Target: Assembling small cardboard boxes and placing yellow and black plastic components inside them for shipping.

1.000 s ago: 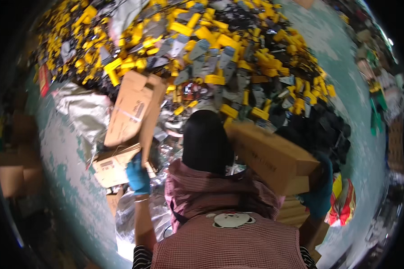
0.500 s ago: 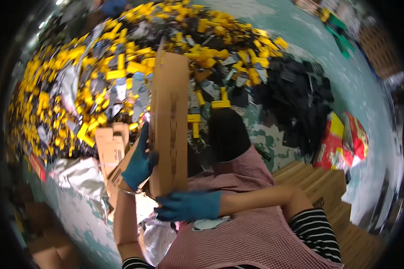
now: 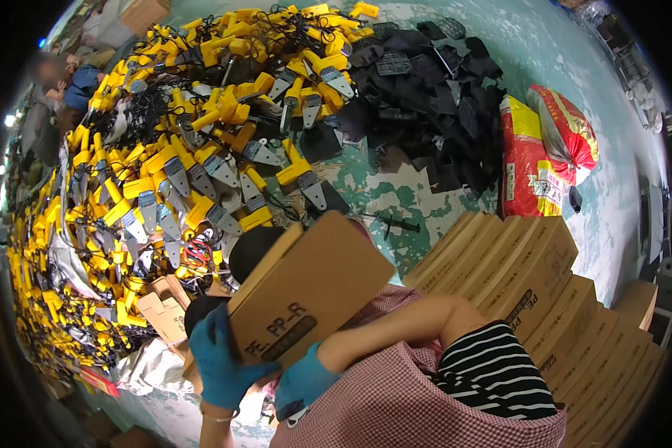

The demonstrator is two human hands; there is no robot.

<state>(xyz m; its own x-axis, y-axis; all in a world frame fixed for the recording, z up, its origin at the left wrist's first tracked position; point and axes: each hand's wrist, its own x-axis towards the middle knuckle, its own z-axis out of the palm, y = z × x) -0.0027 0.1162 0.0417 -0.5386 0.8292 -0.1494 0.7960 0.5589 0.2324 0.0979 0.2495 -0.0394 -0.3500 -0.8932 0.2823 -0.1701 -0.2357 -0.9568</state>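
Tilted in front of me is a brown cardboard box [image 3: 328,284] with black print on its wide side. My left hand [image 3: 224,366], in a blue glove, grips the lower left edge of the box, thumb along the bottom. Close by the box's lower edge is my right hand [image 3: 306,379], gloved in blue too; its fingers are mostly hidden, so I cannot tell how they are bent. Past the box, a big heap of yellow-handled tools [image 3: 175,172] with grey metal plates and black cords covers the floor.
On the right stands a long row of flat cardboard boxes [image 3: 530,299]. A pile of black pieces [image 3: 425,104] lies at the back, beside red and yellow sacks [image 3: 534,153]. Folded cardboard [image 3: 164,310] sits left of my left hand. A person [image 3: 67,82] is at the far left.
The box has gone from upright, narrow side showing, to tilted with its wide printed side in view. My view has turned rightward, bringing more of the boxed row into sight.
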